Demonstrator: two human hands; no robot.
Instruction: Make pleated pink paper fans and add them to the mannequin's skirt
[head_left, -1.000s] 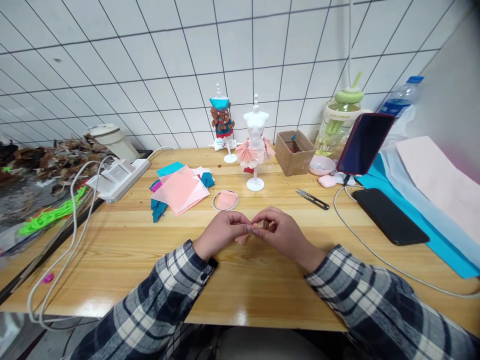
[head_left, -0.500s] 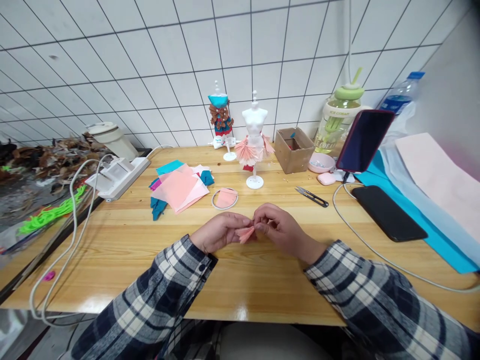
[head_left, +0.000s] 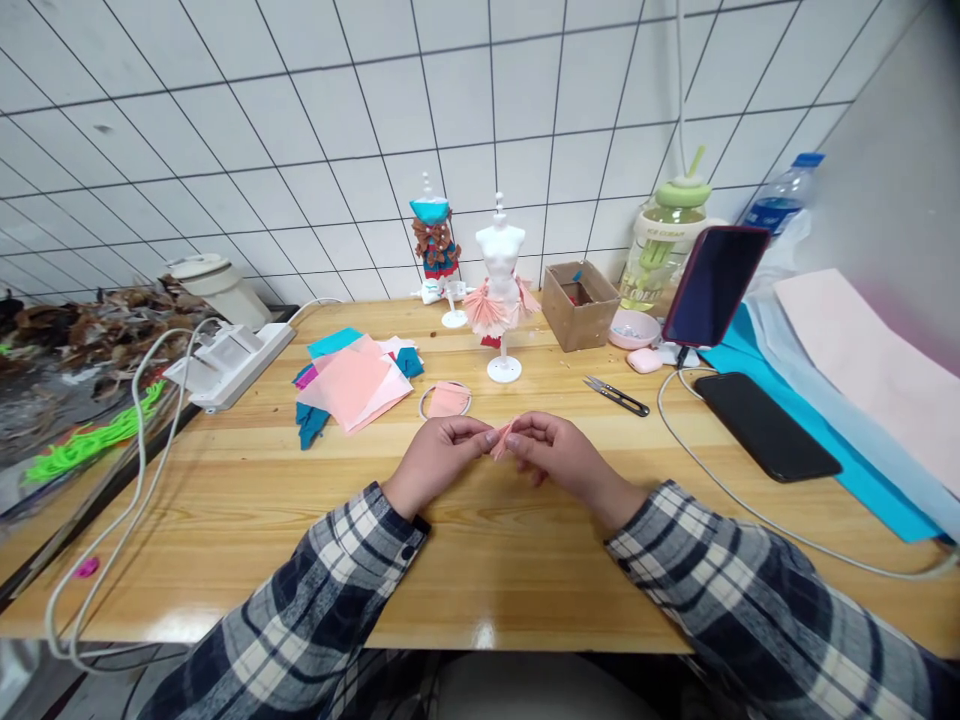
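Observation:
A small pleated piece of pink paper [head_left: 503,440] is pinched between my two hands above the table. My left hand [head_left: 442,455] grips its left side between thumb and forefinger. From the right, my right hand [head_left: 562,455] holds the other side, its fingers curled. Behind them stands a white dress form [head_left: 501,250] with pleated pink pieces round its hips. A pink square lies in a round ring [head_left: 446,400] just beyond my left hand. To the left rests a stack of pink, white and blue sheets [head_left: 349,385].
Thread snips [head_left: 616,396], a cardboard box [head_left: 580,312], a pink dish [head_left: 634,328] and a black phone [head_left: 766,425] lie to the right. A dressed form [head_left: 435,245] stands behind. A power strip [head_left: 240,365] and cables are at left.
The pink piece shows less of its fan between my fingers and looks narrower. My hands have closed in around it. The whole view has shifted slightly.

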